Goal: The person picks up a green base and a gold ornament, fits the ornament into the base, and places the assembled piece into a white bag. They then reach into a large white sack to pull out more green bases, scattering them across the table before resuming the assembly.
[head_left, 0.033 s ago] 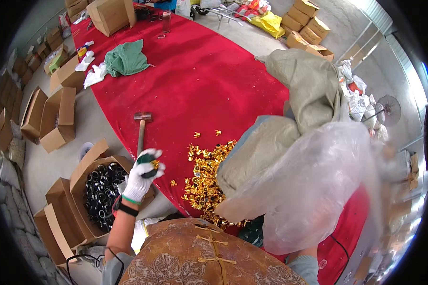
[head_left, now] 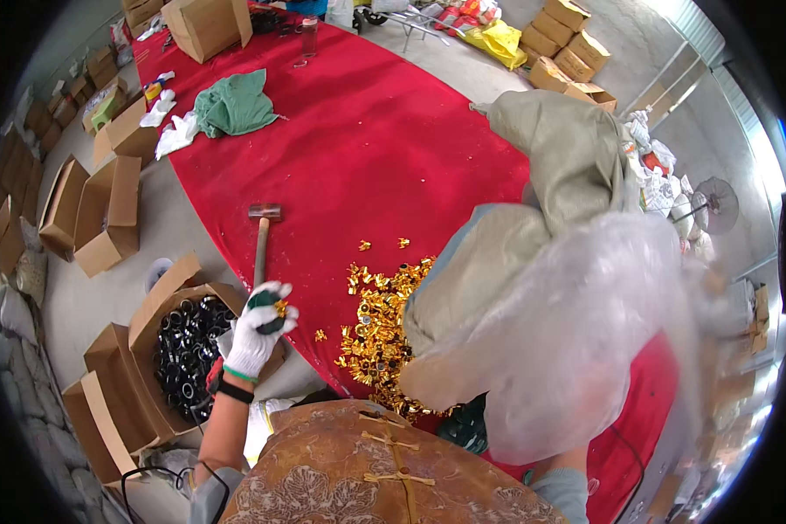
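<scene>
My left hand (head_left: 258, 332), in a white glove with a green palm, is closed around a small gold metal piece (head_left: 281, 308). It is over the table's left edge, by the handle end of a hammer (head_left: 261, 244) that lies on the red cloth. A heap of shiny gold pieces (head_left: 377, 336) spreads across the cloth in front of me. My right forearm (head_left: 566, 467) reaches under a crumpled clear plastic bag (head_left: 555, 349); its fingers are hidden. Beside the bag, a grey-green woven sack (head_left: 476, 284) leans over the heap. Something dark green (head_left: 465, 426) shows at the table's near edge.
At my left an open carton (head_left: 162, 306) holds many black rings (head_left: 188, 358). More open cartons (head_left: 105, 214) stand on the floor beyond. A green cloth bundle (head_left: 236, 105) and a cardboard box (head_left: 205, 28) sit farther along the table. A standing fan (head_left: 716, 205) is at right.
My left hand has shifted slightly down and left with the gold piece. The plastic bag has moved a little. The whole view has shifted slightly.
</scene>
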Tool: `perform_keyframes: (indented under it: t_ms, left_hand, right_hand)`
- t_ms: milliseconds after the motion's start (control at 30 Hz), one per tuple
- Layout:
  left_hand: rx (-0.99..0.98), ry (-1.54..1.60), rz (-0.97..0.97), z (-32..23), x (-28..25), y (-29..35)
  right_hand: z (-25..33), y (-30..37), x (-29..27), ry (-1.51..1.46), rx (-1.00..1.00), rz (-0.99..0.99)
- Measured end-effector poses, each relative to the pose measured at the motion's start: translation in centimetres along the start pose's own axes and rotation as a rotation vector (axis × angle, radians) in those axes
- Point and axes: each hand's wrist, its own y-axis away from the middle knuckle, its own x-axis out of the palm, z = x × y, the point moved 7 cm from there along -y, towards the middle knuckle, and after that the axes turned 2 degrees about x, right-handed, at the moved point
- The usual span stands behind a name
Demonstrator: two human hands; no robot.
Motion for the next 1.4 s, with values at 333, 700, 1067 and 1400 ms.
perform_keyframes:
  t_ms: [333,700,1067,1400]
  left_hand:
    - [0.001,0.319,-0.294,3.6,-8.8,4.3]
    - [-0.236,0.364,-0.172,8.1,-4.9,2.8]
    - [-0.233,0.231,0.150,5.3,7.2,-18.3]
    - [-0.187,0.334,0.079,3.6,6.4,-22.2]
  right_hand:
    - [0.3,-8.3,2.5,-0.130,0.047,0.065]
    - [-3.3,-8.6,3.9,-0.264,0.231,0.173]
    - [1.7,-2.2,3.5,-0.492,0.004,-0.085]
    - [4.9,7.4,16.4,-0.319,0.168,0.425]
